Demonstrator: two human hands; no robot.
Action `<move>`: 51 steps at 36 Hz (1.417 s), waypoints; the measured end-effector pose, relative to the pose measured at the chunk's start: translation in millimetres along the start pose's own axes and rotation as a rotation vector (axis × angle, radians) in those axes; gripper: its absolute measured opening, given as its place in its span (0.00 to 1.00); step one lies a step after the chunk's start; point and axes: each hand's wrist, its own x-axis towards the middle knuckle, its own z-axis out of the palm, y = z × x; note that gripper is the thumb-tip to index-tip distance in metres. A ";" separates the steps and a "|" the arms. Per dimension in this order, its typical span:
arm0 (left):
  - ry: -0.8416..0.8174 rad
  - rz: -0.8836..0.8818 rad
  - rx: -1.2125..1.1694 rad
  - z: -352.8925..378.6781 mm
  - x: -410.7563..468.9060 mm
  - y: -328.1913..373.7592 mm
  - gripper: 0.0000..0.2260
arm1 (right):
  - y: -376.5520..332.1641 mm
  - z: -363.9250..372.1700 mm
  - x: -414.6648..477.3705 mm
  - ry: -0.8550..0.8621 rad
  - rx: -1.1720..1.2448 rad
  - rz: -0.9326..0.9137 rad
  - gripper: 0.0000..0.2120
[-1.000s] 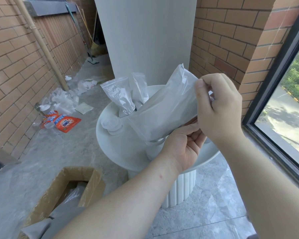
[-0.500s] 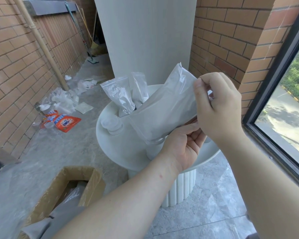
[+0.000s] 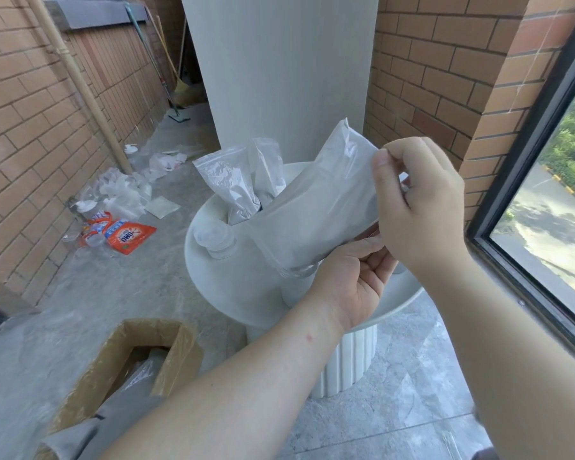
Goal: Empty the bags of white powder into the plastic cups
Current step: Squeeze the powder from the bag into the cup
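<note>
Head view shows both forearms reaching forward over the table (image 3: 233, 293). The right hand (image 3: 419, 207) is raised, and its thumb and curled fingers pinch the upper end of the bag (image 3: 316, 214). The left hand (image 3: 356, 280) lies palm up under the bag's low end, fingers nearly straight against it. Its thumb is hidden, so I cannot tell if it grips. The bag is tilted, with white powder inside, and its low end is over the plastic cup (image 3: 297, 287) near the table's near edge. Two more bags (image 3: 228, 184) stand toward the far edge.
</note>
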 end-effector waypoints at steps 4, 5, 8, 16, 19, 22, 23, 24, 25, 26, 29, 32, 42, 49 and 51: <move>0.008 -0.006 0.000 0.3 -0.6 0.0 0.17 | -0.5 0.1 -0.3 0.017 -0.008 -0.020 0.10; 0.012 -0.008 -0.002 0.3 -0.9 0.1 0.16 | -0.3 0.2 -0.1 0.014 -0.007 -0.019 0.11; 0.016 -0.008 0.004 -0.4 -1.1 0.0 0.17 | -0.1 0.6 -0.1 -0.009 -0.005 -0.012 0.11; 0.008 -0.015 0.002 -0.5 -0.6 -0.1 0.16 | 0.9 0.5 -0.3 0.005 -0.030 -0.035 0.11; 0.012 -0.006 0.003 0.5 -1.0 0.1 0.18 | -0.6 0.3 -0.6 0.011 -0.022 -0.044 0.11; 0.010 0.001 0.006 0.7 -0.8 -0.1 0.20 | -0.3 0.4 -0.5 0.013 -0.026 -0.042 0.11; 0.008 0.004 0.006 0.8 -1.0 -0.2 0.20 | -0.2 0.6 -0.5 -0.004 -0.023 -0.037 0.11; 0.007 0.004 0.006 0.7 -1.0 -0.3 0.20 | -0.1 0.8 -0.7 -0.011 -0.023 -0.038 0.11; 0.006 0.003 0.005 0.7 -1.0 -0.4 0.20 | 0.2 1.0 -0.9 0.000 -0.026 -0.046 0.11; 0.005 0.002 0.002 0.6 -0.8 -0.3 0.19 | 0.7 1.2 -0.9 0.016 -0.032 -0.056 0.11; 0.007 0.000 -0.015 0.2 -0.2 -0.1 0.18 | 0.4 0.9 -0.6 0.006 -0.031 -0.054 0.11; 0.013 -0.005 -0.009 0.6 -0.8 -0.2 0.18 | -0.7 0.8 -0.9 0.034 -0.038 -0.074 0.11; 0.027 -0.002 0.021 0.5 -0.9 0.3 0.20 | -0.3 1.4 -0.5 0.016 -0.031 -0.073 0.11; 0.022 0.000 0.040 0.9 -1.2 0.2 0.20 | -2.2 0.8 -0.7 0.037 -0.049 -0.075 0.11; 0.029 0.003 0.054 2.0 -1.6 0.0 0.21 | -2.7 1.2 -0.5 0.006 -0.045 -0.068 0.11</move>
